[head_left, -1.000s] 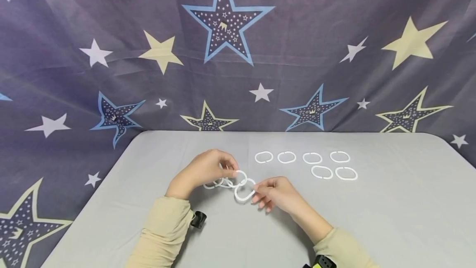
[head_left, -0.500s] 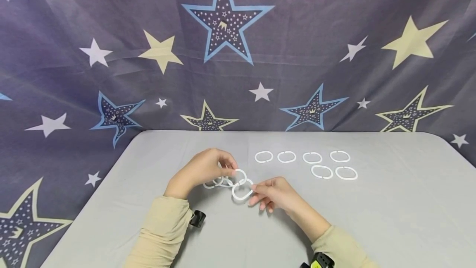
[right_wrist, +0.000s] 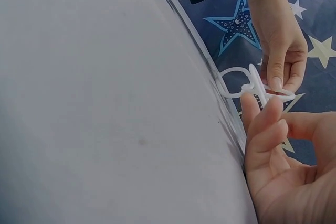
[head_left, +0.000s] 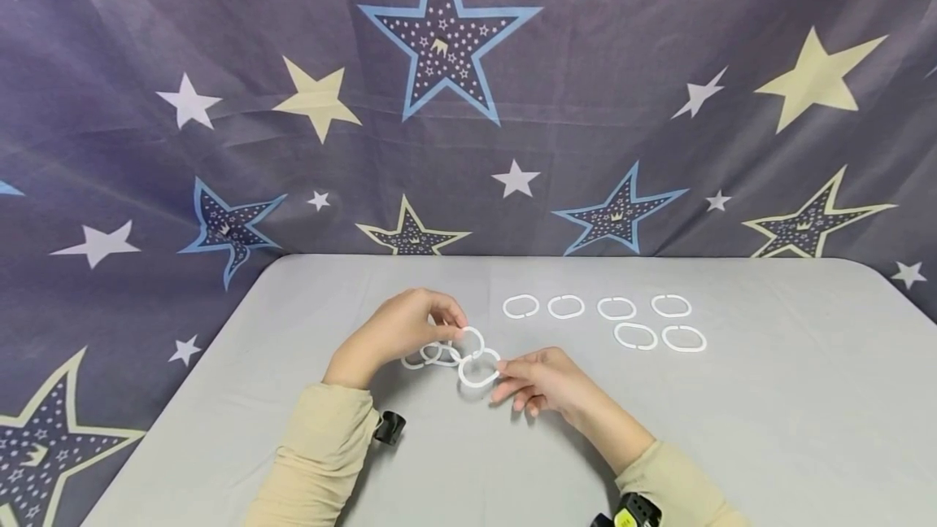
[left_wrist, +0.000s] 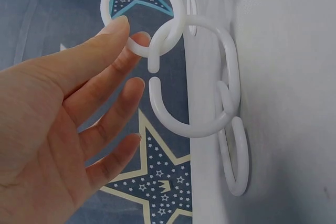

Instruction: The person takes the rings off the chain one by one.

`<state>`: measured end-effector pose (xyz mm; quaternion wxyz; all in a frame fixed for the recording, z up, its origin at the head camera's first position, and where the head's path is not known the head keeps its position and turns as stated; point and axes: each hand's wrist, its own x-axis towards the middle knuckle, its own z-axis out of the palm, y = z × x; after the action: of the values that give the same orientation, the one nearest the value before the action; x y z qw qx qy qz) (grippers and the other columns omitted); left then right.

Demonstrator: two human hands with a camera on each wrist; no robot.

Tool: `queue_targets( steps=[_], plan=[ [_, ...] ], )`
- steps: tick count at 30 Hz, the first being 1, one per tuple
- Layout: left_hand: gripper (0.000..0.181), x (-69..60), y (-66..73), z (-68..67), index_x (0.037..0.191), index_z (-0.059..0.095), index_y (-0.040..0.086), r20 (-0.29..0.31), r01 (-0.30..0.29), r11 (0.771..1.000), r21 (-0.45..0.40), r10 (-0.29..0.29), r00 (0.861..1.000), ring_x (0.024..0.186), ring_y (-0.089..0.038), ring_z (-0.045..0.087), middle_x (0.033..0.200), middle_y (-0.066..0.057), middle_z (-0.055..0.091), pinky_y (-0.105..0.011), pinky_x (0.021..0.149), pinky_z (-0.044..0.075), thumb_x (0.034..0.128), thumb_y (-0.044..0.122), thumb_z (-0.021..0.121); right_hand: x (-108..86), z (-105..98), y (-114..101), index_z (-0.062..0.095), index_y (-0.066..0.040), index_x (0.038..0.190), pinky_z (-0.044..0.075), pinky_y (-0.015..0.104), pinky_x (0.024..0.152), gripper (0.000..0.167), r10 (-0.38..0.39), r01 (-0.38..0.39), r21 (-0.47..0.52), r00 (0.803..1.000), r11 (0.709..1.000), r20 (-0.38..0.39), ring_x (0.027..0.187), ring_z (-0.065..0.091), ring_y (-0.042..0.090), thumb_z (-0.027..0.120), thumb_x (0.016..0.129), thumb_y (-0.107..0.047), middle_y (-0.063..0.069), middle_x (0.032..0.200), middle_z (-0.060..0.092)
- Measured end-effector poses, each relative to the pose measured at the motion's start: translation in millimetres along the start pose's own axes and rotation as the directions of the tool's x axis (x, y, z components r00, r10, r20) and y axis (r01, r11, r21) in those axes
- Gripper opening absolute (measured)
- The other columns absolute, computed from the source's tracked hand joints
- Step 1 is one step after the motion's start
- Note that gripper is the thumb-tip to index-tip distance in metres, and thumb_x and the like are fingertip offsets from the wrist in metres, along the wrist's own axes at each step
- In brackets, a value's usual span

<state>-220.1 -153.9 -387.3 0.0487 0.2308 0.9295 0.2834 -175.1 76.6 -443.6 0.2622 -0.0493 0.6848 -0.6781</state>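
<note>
My left hand [head_left: 406, 330] pinches a white plastic chain link [head_left: 481, 338] between thumb and index finger, its other fingers loosely spread in the left wrist view. Threaded through that link is an end link [head_left: 476, 385], whose right side my right hand [head_left: 545, 381] pinches between thumb and fingertips. More joined links [head_left: 439, 364] trail down to the left, partly behind the left hand. In the left wrist view, a link with a narrow gap [left_wrist: 189, 130] hangs from the left-held one, with another link [left_wrist: 241, 182] below it. Right fingertips partly cover the end link in the right wrist view.
Several loose white oval links [head_left: 520, 316], each with a small gap, lie at the back right of the grey-covered table [head_left: 732, 429]. Behind it hangs a dark star-patterned cloth [head_left: 571, 63]. Black wrist devices [head_left: 390, 428] are on both forearms.
The right hand and the end link have shifted slightly left, toward the left hand. Both grips stay the same, and the loose links have not moved.
</note>
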Motion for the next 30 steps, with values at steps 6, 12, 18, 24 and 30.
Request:
queue_targets(
  steps=[6, 12, 18, 24, 30],
  plan=[
    [0.006, 0.8, -1.6, 0.6, 0.09, 0.075, 0.022, -0.005, -0.002, 1.0, 0.004, 0.002, 1.0, 0.076, -0.006, 0.058, 0.08, 0.015, 0.067, -0.033, 0.073, 0.046, 0.0846, 0.022, 0.079, -0.4, 1.1, 0.3, 0.063, 0.012, 0.107, 0.042, 0.015, 0.046, 0.03, 0.007, -0.007, 0.006, 1.0, 1.0, 0.005, 0.05, 0.055, 0.003, 0.061, 0.095, -0.015, 0.006, 0.075, 0.073],
    [0.006, 0.4, -1.4, 0.4, 0.089, 0.075, 0.023, -0.009, -0.001, 1.0, 0.013, 0.001, 1.0, 0.077, -0.005, 0.059, 0.08, 0.016, 0.067, -0.033, 0.074, 0.046, 0.0851, 0.023, 0.078, -1.2, 3.5, 0.5, 0.063, 0.012, 0.106, 0.042, 0.015, 0.046, 0.029, 0.006, -0.007, 0.027, 1.0, 1.0, 0.025, 0.051, 0.055, 0.003, 0.061, 0.095, -0.015, 0.007, 0.076, 0.073],
    [0.006, -0.3, -2.3, -0.4, 0.09, 0.074, 0.02, -0.016, -0.015, 1.0, 0.01, 0.016, 1.0, 0.079, -0.007, 0.059, 0.081, 0.015, 0.068, -0.034, 0.077, 0.047, 0.0854, 0.021, 0.078, -1.4, 4.7, -0.4, 0.062, 0.01, 0.101, 0.042, 0.015, 0.046, 0.025, 0.017, -0.018, 0.045, 0.999, 0.999, 0.027, 0.05, 0.055, 0.003, 0.06, 0.097, -0.014, 0.007, 0.076, 0.073],
    [0.006, 0.2, -4.3, 0.6, 0.089, 0.071, 0.024, -0.006, -0.017, 0.999, 0.027, 0.017, 1.0, 0.081, -0.007, 0.06, 0.085, 0.015, 0.068, -0.035, 0.078, 0.047, 0.0867, 0.021, 0.077, -1.8, 5.2, -0.5, 0.061, 0.009, 0.1, 0.043, 0.016, 0.047, 0.023, 0.012, -0.012, 0.047, 1.0, 0.999, 0.019, 0.052, 0.055, 0.003, 0.059, 0.097, -0.014, 0.007, 0.077, 0.073],
    [0.008, 0.2, -6.6, 1.6, 0.088, 0.07, 0.025, -0.008, -0.016, 0.999, 0.039, 0.017, 1.0, 0.082, -0.007, 0.061, 0.085, 0.015, 0.068, -0.037, 0.079, 0.047, 0.0864, 0.021, 0.077, -1.5, 4.9, -0.5, 0.061, 0.009, 0.102, 0.043, 0.016, 0.048, 0.023, 0.013, -0.014, 0.059, 1.0, 0.998, 0.014, 0.053, 0.055, 0.003, 0.058, 0.097, -0.014, 0.006, 0.077, 0.073]
  ],
)
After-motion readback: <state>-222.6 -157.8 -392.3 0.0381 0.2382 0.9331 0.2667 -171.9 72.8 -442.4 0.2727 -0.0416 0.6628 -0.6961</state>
